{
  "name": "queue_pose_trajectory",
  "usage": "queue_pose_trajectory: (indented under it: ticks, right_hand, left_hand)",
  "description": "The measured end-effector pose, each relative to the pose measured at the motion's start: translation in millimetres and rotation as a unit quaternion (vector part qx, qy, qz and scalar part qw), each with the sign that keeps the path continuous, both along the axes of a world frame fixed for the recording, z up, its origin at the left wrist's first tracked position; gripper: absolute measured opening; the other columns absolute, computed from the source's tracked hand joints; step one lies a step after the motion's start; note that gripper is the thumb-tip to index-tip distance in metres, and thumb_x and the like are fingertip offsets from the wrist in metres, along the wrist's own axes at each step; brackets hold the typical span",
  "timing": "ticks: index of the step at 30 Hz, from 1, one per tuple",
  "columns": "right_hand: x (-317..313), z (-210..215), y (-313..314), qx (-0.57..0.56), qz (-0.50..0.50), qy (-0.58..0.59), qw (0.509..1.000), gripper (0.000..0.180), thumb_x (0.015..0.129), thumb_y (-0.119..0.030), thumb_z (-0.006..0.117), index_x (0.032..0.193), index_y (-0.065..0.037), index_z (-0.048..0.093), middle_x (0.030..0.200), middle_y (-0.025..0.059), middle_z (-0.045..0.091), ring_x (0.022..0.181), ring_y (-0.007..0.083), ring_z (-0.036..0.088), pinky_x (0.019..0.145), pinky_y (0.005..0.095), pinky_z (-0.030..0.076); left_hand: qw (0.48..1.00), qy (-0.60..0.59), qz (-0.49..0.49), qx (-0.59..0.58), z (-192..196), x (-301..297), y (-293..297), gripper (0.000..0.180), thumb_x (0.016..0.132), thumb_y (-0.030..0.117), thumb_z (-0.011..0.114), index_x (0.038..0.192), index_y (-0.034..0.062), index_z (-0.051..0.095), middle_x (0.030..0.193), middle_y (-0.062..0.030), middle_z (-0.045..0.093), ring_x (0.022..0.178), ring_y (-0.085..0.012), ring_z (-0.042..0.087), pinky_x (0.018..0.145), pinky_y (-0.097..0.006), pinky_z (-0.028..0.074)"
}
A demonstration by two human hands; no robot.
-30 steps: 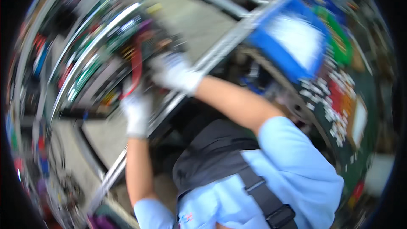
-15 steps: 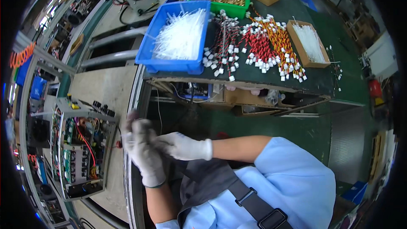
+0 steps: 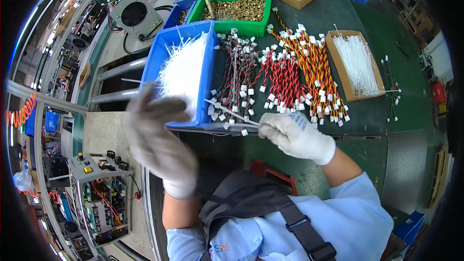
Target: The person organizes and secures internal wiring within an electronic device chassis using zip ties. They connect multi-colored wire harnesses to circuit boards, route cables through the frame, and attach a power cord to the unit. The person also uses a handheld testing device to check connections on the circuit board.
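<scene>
My right hand [image 3: 295,135], in a white knit glove, is closed on a few thin white cable ties [image 3: 237,115]. The ties point left from its fingers, over the near edge of the dark bench. My gloved left hand [image 3: 162,140] is smeared by motion, but its fingers look stretched out and apart, with nothing visible in them. It is by the near left corner of a blue bin [image 3: 208,67] heaped with white cable ties [image 3: 186,75]. Twisted black-and-red [image 3: 237,63], red [image 3: 285,77] and yellow-red-black wires [image 3: 314,67] with white connectors lie beyond my right hand.
A cardboard box [image 3: 343,84] of white ties stands at the right. Behind are a green bin [image 3: 263,19] of brass-coloured parts, small blue bins and another cardboard box [image 3: 299,0]. At the left, an open-sided electronic unit [image 3: 104,198] stands on the side bench, near metal rollers [image 3: 116,96].
My hands, together before, are now apart. The right has moved up and right to the bench edge with the cable ties; the left has risen toward the blue bin and opened.
</scene>
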State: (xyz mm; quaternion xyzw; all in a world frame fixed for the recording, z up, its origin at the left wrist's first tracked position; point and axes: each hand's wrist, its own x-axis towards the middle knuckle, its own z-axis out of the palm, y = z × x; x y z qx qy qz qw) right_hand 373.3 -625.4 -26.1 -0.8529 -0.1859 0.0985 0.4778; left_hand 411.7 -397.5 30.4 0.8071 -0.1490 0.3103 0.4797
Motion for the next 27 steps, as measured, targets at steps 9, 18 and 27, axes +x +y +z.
queue_pose_trajectory:
  ticks: [9, 18, 27]
  right_hand:
    - [30, 8, -62, 0.147, -0.203, 0.009, 0.968, 0.027, 0.086, -0.014, 0.069, 0.109, -0.003, 0.065, 0.077, 0.0039, 0.063, 0.066, 0.0076, 0.058, 0.060, 0.0276, 0.048]
    - [140, 18, -125, -0.406, -0.197, -0.082, 0.888, 0.038, 0.081, -0.041, 0.064, 0.093, -0.005, 0.070, 0.092, 0.0192, 0.069, 0.091, 0.0344, 0.067, 0.082, 0.0445, 0.051]
    - [154, 16, -153, -0.171, -0.241, -0.016, 0.955, 0.026, 0.083, -0.022, 0.066, 0.088, 0.004, 0.067, 0.073, 0.0111, 0.067, 0.060, 0.0157, 0.064, 0.058, 0.0309, 0.051]
  left_hand:
    - [0.914, 0.229, -0.229, 0.243, -29, 39, -63, 0.050, 0.085, 0.036, 0.070, 0.118, 0.0003, 0.056, 0.096, -0.0191, 0.067, 0.084, -0.0345, 0.066, 0.073, -0.042, 0.053]
    - [0.870, 0.258, 0.046, 0.417, -92, 165, -103, 0.037, 0.086, 0.043, 0.059, 0.092, 0.0082, 0.070, 0.091, -0.0177, 0.071, 0.089, -0.0341, 0.068, 0.080, -0.045, 0.053]
    - [0.924, 0.353, -0.088, -0.122, -58, 153, -92, 0.041, 0.088, 0.041, 0.062, 0.095, 0.0012, 0.066, 0.073, -0.0133, 0.068, 0.070, -0.0327, 0.066, 0.073, -0.041, 0.051]
